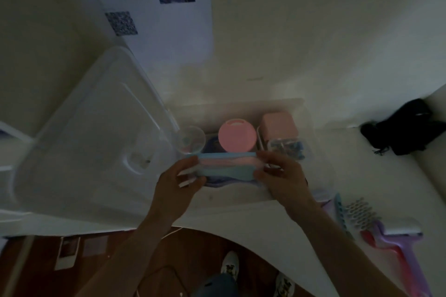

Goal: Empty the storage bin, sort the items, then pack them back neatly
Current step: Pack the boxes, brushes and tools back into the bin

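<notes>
Left hand (179, 179) + right hand (280, 173) each pinch end of blue-pink pouch (226, 167) over clear bin (311, 125). Pink lid jar (236, 136), pink box (277, 126) inside; combs (357, 214) outside. Prob mid-task; emptying vs packing unclear.

- You're facing a white table (301, 55).
- On it sit the clear bin (311, 116), its lid (91, 142), a black cloth (407, 128), brushes (362, 214) and a paper sheet (169, 31).
</notes>
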The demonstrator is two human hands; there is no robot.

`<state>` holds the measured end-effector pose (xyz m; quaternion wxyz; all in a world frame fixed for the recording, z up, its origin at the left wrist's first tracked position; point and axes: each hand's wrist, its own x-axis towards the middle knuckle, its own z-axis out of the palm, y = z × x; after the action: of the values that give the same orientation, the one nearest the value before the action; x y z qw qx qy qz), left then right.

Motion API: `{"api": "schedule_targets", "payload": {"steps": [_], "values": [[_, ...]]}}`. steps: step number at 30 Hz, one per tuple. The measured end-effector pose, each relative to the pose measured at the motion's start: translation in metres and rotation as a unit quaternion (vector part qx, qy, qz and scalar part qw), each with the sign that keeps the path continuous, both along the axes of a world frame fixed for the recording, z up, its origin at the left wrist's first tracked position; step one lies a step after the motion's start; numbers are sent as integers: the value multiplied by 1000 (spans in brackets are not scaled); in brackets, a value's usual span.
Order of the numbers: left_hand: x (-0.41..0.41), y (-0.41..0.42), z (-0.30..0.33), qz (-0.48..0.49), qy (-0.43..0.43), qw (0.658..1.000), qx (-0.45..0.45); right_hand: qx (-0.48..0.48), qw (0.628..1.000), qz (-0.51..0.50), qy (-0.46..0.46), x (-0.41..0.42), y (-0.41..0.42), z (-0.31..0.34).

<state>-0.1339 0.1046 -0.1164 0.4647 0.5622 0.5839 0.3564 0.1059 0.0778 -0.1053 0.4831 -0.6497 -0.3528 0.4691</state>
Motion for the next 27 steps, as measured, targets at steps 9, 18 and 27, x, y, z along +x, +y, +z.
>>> {"api": "schedule_targets", "payload": {"steps": [9,18,27], "values": [[67,57,23,-29,-116,993,17,43,991,-127,-22,50,19,14],[50,79,-21,10,24,999,46,15,993,-48,-111,28,68,-6],[47,116,-14,-45,18,997,54,-13,962,-67,-264,8,72,1]]}}
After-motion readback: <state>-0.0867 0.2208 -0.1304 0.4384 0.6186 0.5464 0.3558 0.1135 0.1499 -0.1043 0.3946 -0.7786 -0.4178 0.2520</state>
